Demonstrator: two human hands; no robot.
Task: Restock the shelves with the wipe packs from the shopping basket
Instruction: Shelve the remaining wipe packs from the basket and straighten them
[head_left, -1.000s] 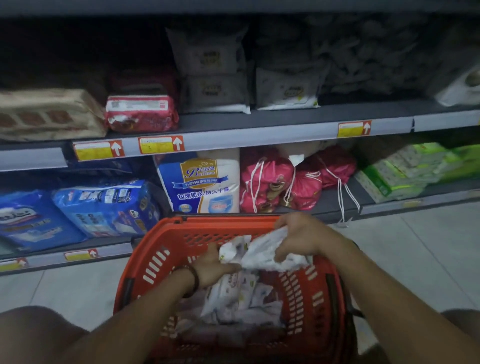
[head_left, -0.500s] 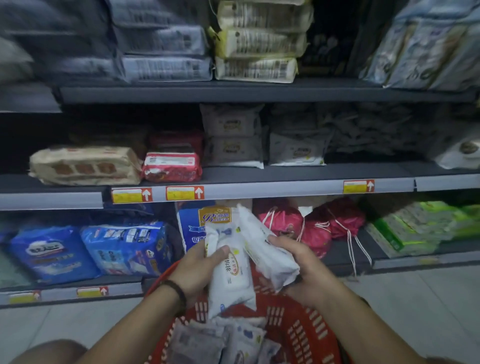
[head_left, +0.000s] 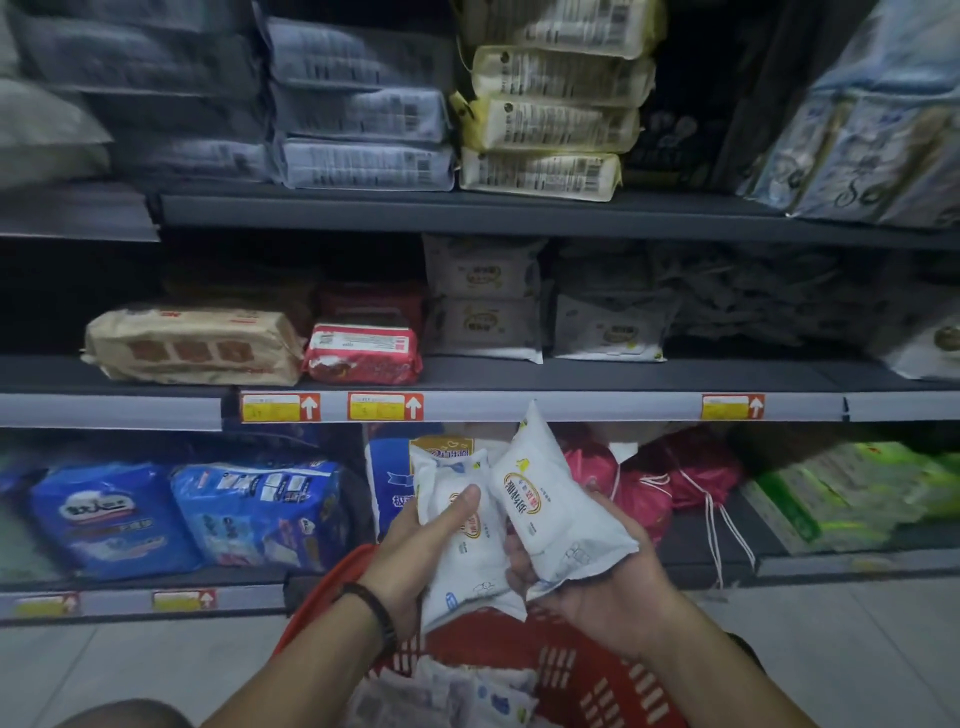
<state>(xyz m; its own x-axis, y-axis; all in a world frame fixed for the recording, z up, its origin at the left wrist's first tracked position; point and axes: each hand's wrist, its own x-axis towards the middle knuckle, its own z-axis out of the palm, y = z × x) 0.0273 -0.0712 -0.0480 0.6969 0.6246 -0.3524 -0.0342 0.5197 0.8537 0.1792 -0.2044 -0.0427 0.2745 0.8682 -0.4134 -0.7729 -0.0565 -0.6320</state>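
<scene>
Got a wipe pack (head_left: 462, 540) gripped in my left hand (head_left: 410, 566) and another pack (head_left: 556, 504) in my right hand (head_left: 597, 597); best to slot them flat beside the matching white packs (head_left: 483, 325) on the middle shelf (head_left: 597, 376).

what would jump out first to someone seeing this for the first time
Dead centre, the left hand grips the left wipe pack and the right hand holds the right wipe pack, both above the red shopping basket at the bottom edge. Behind them, similar white packs sit stacked on the middle shelf.
</scene>
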